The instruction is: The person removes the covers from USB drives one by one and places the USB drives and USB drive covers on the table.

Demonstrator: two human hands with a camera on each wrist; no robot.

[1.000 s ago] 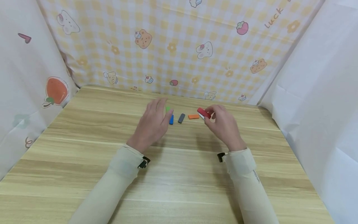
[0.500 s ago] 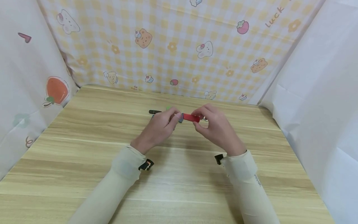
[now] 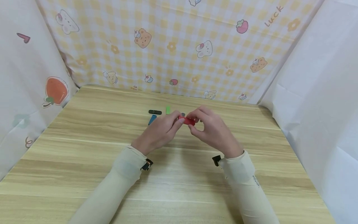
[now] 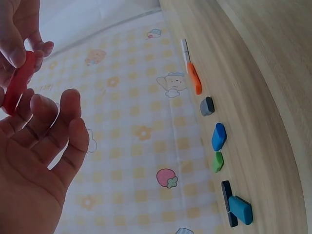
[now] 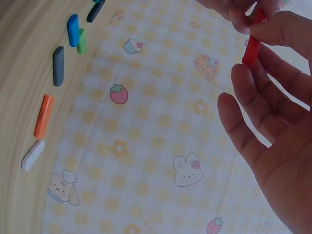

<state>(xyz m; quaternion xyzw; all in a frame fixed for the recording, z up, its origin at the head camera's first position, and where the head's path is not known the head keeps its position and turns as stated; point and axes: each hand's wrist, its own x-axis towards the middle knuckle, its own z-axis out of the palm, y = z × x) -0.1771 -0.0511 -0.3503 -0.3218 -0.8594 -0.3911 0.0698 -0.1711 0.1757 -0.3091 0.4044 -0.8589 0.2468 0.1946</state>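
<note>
- Two hands met over the table (image 3: 179,186), closer to its far edge than its near one, with a small red stick (image 3: 189,121) between them, held up off the surface.
- The left hand (image 3: 158,132) pinched the stick's left end, thumb and forefinger close together on it; its other fingers were bent loosely, with nothing visible in them.
- The right hand (image 3: 215,129) pinched the right end between thumb and fingertips, its remaining fingers slack and a little apart.
- Fingers covered much of the red stick, so whether it was one piece or a cap on a body could not be told.
- It looked light and stiff, probably plastic, with a smooth skin that might slide under dry fingertips; a modest squeeze seemed safe, bending less so.
- The ends seemed the best hold, thumb against fingertips, any force kept along the stick's length.
- On the table, toward its far left corner, lay a black stick (image 3: 155,112) and a teal block (image 4: 241,210); on toward the right edge came a green block (image 3: 168,110), blue block (image 4: 219,136), grey block (image 4: 207,106), orange stick (image 5: 44,116) and white piece (image 5: 33,155).
- A checked cloth (image 3: 126,56) rose behind the far edge.
</note>
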